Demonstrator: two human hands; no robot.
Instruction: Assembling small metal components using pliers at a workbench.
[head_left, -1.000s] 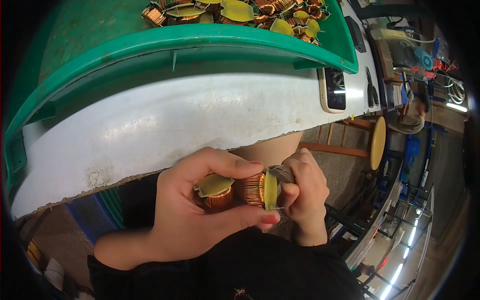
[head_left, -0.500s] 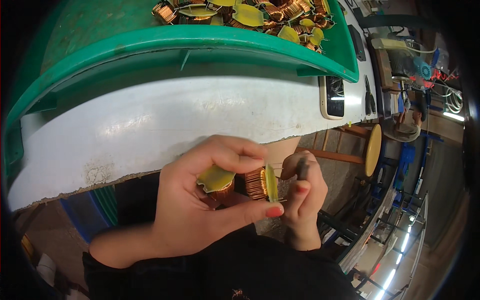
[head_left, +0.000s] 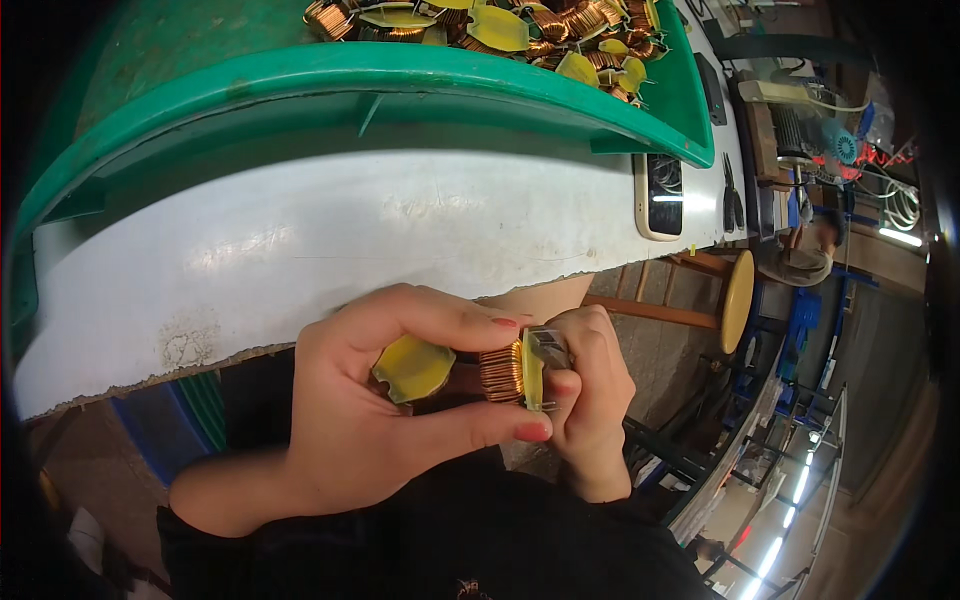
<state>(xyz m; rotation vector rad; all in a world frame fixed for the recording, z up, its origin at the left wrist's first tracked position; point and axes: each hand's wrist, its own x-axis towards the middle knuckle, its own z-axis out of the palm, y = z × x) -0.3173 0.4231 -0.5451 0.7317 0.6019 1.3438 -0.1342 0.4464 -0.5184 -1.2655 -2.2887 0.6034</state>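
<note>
My left hand point(head_left: 345, 410) is closed around two copper-wound coils. Its thumb and forefinger pinch one coil point(head_left: 500, 374) by the edges of its thin yellow-green base plate, with thin wire pins sticking out toward the right. Deeper in the same palm sits a second coil, showing mostly its yellow plate point(head_left: 414, 368). Close against the pin side of the pinched coil is my right hand point(head_left: 595, 395), its fingers curled and thumb bent in. A small greyish piece shows at its fingertips, too unclear to name.
A green plastic tray point(head_left: 300, 75) holding several similar coils point(head_left: 497, 28) lies across the far side of the white table point(head_left: 330, 215). A phone point(head_left: 660, 200) and dark-handled pliers point(head_left: 733, 200) lie at the right. Beyond the worn table edge stands a stool point(head_left: 738, 302); another person point(head_left: 805, 260) is farther off.
My right hand has moved in against the pin side of the pinched coil. My left hand has shifted slightly left, turning the second coil's plate more into view.
</note>
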